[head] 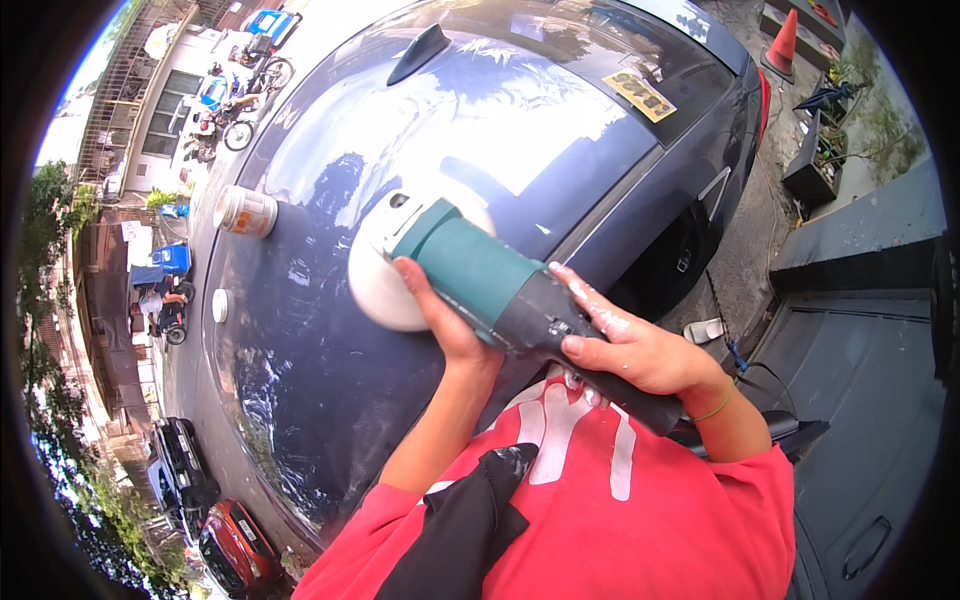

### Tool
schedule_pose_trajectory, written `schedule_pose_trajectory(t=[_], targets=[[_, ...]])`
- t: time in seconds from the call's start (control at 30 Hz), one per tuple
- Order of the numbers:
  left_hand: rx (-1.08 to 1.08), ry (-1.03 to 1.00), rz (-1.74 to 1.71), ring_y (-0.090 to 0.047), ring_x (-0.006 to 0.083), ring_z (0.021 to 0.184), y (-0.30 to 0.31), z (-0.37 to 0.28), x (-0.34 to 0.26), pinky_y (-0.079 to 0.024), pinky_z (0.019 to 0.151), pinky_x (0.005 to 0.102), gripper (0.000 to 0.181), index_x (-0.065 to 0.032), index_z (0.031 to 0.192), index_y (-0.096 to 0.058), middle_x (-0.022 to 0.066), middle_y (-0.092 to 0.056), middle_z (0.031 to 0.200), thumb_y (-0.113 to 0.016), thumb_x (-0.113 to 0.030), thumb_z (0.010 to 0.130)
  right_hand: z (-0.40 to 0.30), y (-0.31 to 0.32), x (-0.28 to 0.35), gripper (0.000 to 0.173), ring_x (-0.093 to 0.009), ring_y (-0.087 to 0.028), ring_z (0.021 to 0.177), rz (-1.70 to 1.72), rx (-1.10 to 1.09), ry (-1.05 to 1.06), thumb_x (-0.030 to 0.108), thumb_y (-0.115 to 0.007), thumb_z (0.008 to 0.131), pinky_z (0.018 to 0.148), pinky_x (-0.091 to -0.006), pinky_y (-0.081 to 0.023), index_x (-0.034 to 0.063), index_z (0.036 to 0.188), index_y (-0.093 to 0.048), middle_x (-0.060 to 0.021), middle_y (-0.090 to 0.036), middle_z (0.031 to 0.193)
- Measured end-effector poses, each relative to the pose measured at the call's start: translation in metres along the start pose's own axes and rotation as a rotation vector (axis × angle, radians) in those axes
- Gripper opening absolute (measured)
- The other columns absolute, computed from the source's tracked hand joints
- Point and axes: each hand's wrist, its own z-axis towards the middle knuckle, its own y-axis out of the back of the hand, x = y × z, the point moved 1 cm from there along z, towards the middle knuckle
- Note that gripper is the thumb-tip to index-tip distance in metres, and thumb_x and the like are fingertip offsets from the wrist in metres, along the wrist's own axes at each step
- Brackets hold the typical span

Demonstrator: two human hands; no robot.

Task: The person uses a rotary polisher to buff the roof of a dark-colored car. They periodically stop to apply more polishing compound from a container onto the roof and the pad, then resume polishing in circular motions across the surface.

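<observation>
A teal and black electric polisher lies across the middle of the view, its round white pad against the dark blue car roof. Near the polisher's head, my left hand grips the teal housing from the side. My right hand is wrapped around the black rear body, with white residue on its fingers. A white tub with an orange label and a round white lid sit on the roof's far side. A black cloth hangs over the red shirt.
A shark-fin antenna rises from the roof. At right are an orange traffic cone, a planter box and a grey metal door. Across the street, a person on a motorcycle and a red car are visible.
</observation>
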Motion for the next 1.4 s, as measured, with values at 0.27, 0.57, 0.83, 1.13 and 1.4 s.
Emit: schedule_pose_trajectory(t=[0.27,0.57,0.83,1.13,1.4], targets=[[0.301,0.347,-0.074,-0.069,0.019,0.089,-0.074,0.105,0.071,-0.061,0.077,0.0344,0.081,-0.0036,0.126,-0.056,0.0097,-0.067,0.102,-0.055,-0.076,0.09,0.005,0.028,0.022,0.078,-0.015,-0.06,0.06,0.132,-0.515,0.132,0.035,-0.056,0.105,0.054,-0.0289,-0.053,0.0243,0.164,-0.005,-0.0084,-0.06,0.085],[0.253,0.314,-0.137,-0.068,0.0178,0.089,-0.033,0.087,0.049,-0.06,0.077,0.0332,0.08,-0.0027,0.135,-0.045,0.0101,-0.064,0.109,-0.061,-0.068,0.092,0.017,-0.007,-0.001,0.08,-0.012,-0.059,0.071,0.102,-0.483,0.237,0.027,-0.055,0.106,0.056,-0.0275,-0.053,0.0189,0.165,-0.002,-0.0102,-0.059,0.103],[-0.054,0.066,-0.121,-0.066,0.0286,0.103,0.058,-0.017,-0.042,-0.056,0.09,0.0415,0.087,-0.0041,0.138,-0.052,0.0157,-0.065,0.121,-0.033,-0.078,0.096,0.032,-0.067,-0.014,0.09,-0.019,-0.043,0.131,-0.309,-0.054,0.082,0.023,-0.06,0.103,0.112,-0.0323,-0.034,0.0031,0.163,0.003,-0.0151,-0.023,0.161],[-0.158,-0.01,-0.183,-0.066,0.028,0.104,0.068,-0.023,-0.051,-0.055,0.09,0.0415,0.086,-0.0042,0.139,-0.05,0.0151,-0.064,0.121,-0.033,-0.077,0.097,0.044,-0.079,0.008,0.088,-0.015,-0.056,0.104,-0.324,-0.017,-0.057,0.014,-0.06,0.099,0.095,-0.0296,-0.048,0.005,0.164,-0.002,-0.0141,-0.032,0.155],[0.228,0.208,-0.299,-0.066,0.0141,0.088,0.02,0.08,-0.01,-0.06,0.072,0.03,0.075,-0.0055,0.138,-0.042,0.0074,-0.061,0.106,-0.067,-0.06,0.093,0.054,-0.077,0.0,0.074,-0.015,-0.056,0.094,-0.027,-0.528,0.183,0.021,-0.055,0.104,0.077,-0.0278,-0.048,0.0113,0.164,-0.012,-0.0113,-0.053,0.127]])
